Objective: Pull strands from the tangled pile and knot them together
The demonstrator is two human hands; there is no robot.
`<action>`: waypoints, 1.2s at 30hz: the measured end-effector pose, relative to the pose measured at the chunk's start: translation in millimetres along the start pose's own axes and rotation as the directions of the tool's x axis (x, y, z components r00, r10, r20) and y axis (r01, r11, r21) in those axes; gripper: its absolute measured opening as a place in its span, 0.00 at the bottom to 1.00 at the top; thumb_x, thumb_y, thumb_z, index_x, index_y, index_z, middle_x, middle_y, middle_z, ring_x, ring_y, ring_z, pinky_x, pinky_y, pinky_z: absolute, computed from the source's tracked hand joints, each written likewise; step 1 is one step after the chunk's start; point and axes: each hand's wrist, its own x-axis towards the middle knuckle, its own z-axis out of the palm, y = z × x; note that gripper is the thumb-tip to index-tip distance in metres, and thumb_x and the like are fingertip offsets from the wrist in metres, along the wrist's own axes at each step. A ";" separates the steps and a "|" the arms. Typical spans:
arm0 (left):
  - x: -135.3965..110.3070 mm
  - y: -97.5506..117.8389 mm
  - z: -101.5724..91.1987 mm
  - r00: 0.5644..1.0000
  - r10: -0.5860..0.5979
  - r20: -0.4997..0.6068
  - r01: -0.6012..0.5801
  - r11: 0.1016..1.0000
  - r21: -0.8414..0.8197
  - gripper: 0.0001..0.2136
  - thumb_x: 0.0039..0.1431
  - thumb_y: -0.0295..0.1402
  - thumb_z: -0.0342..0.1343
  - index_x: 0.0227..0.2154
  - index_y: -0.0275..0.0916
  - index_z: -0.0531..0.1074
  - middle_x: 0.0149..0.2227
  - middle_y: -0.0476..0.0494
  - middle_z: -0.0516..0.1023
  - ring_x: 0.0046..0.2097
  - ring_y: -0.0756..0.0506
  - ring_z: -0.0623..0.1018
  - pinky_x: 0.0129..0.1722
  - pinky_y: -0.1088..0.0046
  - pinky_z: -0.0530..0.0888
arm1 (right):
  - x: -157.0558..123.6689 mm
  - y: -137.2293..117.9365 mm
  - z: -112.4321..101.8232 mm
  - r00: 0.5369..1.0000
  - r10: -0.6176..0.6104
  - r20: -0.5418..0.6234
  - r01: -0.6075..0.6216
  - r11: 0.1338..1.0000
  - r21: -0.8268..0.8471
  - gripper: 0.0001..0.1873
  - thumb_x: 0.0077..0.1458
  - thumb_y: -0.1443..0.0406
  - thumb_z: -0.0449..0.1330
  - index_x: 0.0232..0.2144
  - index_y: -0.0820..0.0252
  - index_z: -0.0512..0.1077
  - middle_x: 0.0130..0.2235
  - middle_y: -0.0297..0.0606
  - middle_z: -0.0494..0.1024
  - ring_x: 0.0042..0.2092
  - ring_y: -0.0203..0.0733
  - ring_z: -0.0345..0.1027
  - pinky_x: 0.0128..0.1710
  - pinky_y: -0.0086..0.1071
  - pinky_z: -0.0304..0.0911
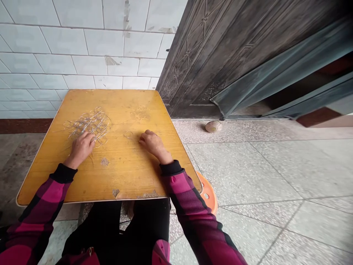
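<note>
A tangled heap of thin, silvery, wire-like strands [92,123] lies on the left half of the yellow wooden table [127,173]. My left hand [81,146] is at the near edge of this heap, its fingers bent down and closed on some of the strands. Right of the heap, one thin loop [128,135] rests alone on the tabletop. Just beyond that loop, my right hand [153,143] sits low over the wood with curled fingers. Its fingertips are mostly hidden, so anything pinched there does not show.
White wall tiles [104,44] rise behind the table. A dark carved door [198,55] with a grey-green curtain [256,81] stands at the right. A pale rounded object [213,127] lies on the floor by the door. An orange stool [209,193] shows under the table's right edge.
</note>
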 end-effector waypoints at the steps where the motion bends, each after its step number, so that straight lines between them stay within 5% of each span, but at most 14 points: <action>1: -1.9 3.5 1.2 1.000 0.020 -0.022 -0.020 1.000 -0.011 0.09 0.60 0.31 0.48 0.39 0.37 0.72 0.41 0.40 0.76 0.39 0.43 0.76 0.39 0.68 0.72 | -0.3 -0.8 0.0 1.000 0.003 0.001 -0.003 1.000 -0.013 0.09 0.59 0.65 0.55 0.38 0.63 0.73 0.43 0.44 0.73 0.45 0.44 0.68 0.39 0.30 0.58; 9: -11.3 27.1 3.7 0.978 0.203 -0.056 -0.207 0.975 -0.081 0.09 0.62 0.28 0.47 0.42 0.38 0.69 0.43 0.40 0.74 0.43 0.44 0.76 0.42 0.68 0.72 | -2.4 -10.6 -4.2 0.999 0.004 0.037 0.002 0.986 -0.170 0.11 0.60 0.67 0.52 0.40 0.64 0.73 0.43 0.49 0.74 0.46 0.48 0.68 0.37 0.34 0.61; 19: -16.9 36.2 0.5 0.953 0.298 -0.061 -0.303 0.947 -0.109 0.08 0.62 0.25 0.47 0.41 0.37 0.69 0.42 0.40 0.75 0.41 0.44 0.76 0.41 0.68 0.73 | 5.3 -39.8 -4.6 0.995 -0.076 0.063 0.090 0.955 -0.281 0.16 0.60 0.74 0.47 0.37 0.67 0.75 0.40 0.55 0.76 0.44 0.49 0.68 0.39 0.36 0.62; 36: -18.3 38.0 5.9 0.948 0.310 -0.075 -0.319 0.920 -0.227 0.07 0.62 0.25 0.47 0.38 0.38 0.68 0.39 0.42 0.73 0.39 0.46 0.75 0.40 0.69 0.72 | 6.4 -29.6 -7.9 0.997 -0.060 0.053 0.070 0.972 -0.226 0.13 0.64 0.67 0.46 0.42 0.63 0.70 0.44 0.49 0.74 0.40 0.44 0.70 0.30 0.29 0.58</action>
